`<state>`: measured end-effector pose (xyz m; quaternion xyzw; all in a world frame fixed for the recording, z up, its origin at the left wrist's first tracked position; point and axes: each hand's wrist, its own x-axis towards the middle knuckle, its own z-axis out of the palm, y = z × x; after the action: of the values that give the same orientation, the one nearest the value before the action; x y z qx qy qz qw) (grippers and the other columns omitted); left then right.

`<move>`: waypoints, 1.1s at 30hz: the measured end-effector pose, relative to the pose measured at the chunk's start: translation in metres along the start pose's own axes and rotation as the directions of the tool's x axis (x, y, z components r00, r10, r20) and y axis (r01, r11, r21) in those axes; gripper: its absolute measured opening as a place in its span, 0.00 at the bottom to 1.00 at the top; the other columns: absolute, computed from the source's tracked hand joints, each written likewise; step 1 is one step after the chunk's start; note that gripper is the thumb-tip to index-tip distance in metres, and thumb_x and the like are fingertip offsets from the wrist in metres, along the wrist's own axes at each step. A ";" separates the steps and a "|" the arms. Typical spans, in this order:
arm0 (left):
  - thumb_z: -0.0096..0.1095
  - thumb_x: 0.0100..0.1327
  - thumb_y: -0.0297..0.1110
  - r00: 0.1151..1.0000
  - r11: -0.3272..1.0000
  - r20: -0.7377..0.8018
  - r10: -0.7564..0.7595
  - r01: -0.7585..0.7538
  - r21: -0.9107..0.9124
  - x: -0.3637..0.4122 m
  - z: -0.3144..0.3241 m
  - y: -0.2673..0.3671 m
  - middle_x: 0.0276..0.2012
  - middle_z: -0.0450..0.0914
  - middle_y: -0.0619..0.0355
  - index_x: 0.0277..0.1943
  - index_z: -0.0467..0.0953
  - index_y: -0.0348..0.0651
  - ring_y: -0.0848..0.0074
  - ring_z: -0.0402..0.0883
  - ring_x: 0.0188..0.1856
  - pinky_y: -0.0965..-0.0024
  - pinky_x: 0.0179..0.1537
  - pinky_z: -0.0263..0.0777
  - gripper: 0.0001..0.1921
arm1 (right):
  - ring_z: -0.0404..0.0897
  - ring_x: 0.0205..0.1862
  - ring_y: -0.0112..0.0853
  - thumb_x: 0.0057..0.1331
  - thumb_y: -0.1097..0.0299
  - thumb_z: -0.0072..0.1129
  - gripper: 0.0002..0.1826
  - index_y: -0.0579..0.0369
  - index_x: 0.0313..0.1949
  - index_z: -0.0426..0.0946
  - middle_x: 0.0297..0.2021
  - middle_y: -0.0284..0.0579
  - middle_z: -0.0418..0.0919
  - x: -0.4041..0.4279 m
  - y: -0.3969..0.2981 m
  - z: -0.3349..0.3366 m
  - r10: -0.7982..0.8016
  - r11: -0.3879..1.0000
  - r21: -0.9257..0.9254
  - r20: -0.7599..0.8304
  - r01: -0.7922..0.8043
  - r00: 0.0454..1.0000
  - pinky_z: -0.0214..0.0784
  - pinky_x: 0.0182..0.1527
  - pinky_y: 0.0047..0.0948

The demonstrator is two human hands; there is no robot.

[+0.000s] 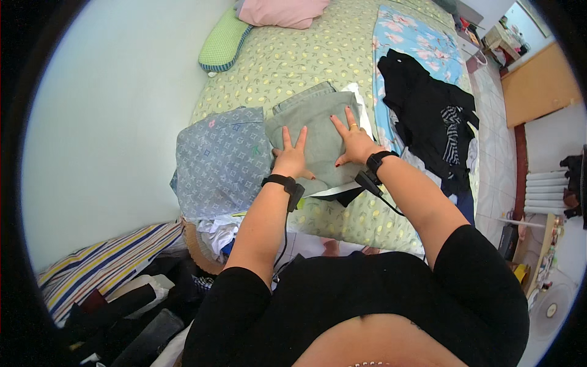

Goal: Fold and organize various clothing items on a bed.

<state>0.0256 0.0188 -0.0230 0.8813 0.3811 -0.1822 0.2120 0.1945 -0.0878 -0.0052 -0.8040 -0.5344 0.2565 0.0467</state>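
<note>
A folded grey-green garment (pixel 321 133) lies on the bed, on top of other folded clothes, with a white cloth edge showing at its right and lower sides. My left hand (pixel 291 158) rests on its left part, fingers spread and pointing away from me. On the upper right part lies my right hand (pixel 357 141), palm down, fingers apart, a ring on one finger. Neither hand grips the fabric. Close to the left of my left hand is a folded blue denim piece (pixel 222 160) with a printed pattern. Each wrist wears a black strap with a small device.
Black clothes (pixel 426 110) lie loosely over a blue floral cloth (pixel 412 32) on the right of the bed (pixel 353 225). A green bolster (pixel 224 43) and pink pillow (pixel 286 11) are at the far end. A basket (pixel 197 250) of clothes and a dark heap (pixel 151 316) stand lower left.
</note>
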 end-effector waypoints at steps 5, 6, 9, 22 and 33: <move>0.83 0.29 0.41 0.999 0.999 0.034 -0.007 0.008 -0.041 -0.019 -0.011 0.013 0.68 0.23 0.37 0.69 0.29 0.65 0.27 0.46 0.63 0.44 0.60 0.57 0.70 | 0.60 0.58 0.68 0.32 0.54 0.79 0.66 0.29 0.68 0.41 0.69 0.53 0.25 -0.011 0.016 0.016 -0.107 0.994 -0.026 -0.154 0.104 0.982 0.59 0.61 0.48; 0.83 0.29 0.42 0.998 0.999 0.054 -0.031 0.033 -0.035 -0.021 -0.009 0.010 0.67 0.23 0.34 0.70 0.28 0.62 0.30 0.45 0.65 0.43 0.62 0.53 0.71 | 0.58 0.60 0.65 0.37 0.53 0.76 0.61 0.31 0.67 0.44 0.69 0.52 0.28 -0.021 0.007 0.010 -0.075 0.997 -0.023 -0.108 0.073 0.991 0.55 0.63 0.48; 0.82 0.29 0.44 0.994 0.997 -0.078 0.078 -0.076 0.025 -0.019 0.004 -0.002 0.67 0.24 0.31 0.70 0.26 0.56 0.42 0.44 0.69 0.41 0.64 0.46 0.72 | 0.57 0.62 0.63 0.45 0.54 0.71 0.53 0.33 0.67 0.47 0.69 0.52 0.32 -0.041 0.023 0.014 -0.235 0.971 -0.017 -0.252 0.239 0.939 0.54 0.63 0.48; 0.68 0.51 0.41 0.883 0.979 -0.427 0.198 -0.154 0.137 -0.039 -0.033 0.102 0.64 0.54 0.34 0.64 0.60 0.46 0.47 0.57 0.64 0.55 0.63 0.55 0.37 | 0.68 0.56 0.49 0.56 0.61 0.60 0.34 0.52 0.61 0.59 0.59 0.54 0.63 -0.163 0.166 0.058 -0.003 0.956 0.279 -0.291 0.088 0.957 0.63 0.56 0.41; 0.62 0.56 0.31 0.686 0.767 -0.447 0.574 -0.642 0.000 -0.046 0.034 0.247 0.58 0.66 0.40 0.49 0.74 0.39 0.51 0.68 0.57 0.62 0.56 0.64 0.17 | 0.69 0.54 0.49 0.53 0.65 0.59 0.33 0.56 0.59 0.61 0.55 0.56 0.67 -0.237 0.325 0.106 0.409 0.852 0.444 -0.235 -0.277 0.882 0.64 0.55 0.40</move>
<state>0.1753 -0.1790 0.0286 0.9555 0.1157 0.1240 0.2414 0.3466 -0.4561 -0.1248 -0.8914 -0.3019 0.2294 0.2483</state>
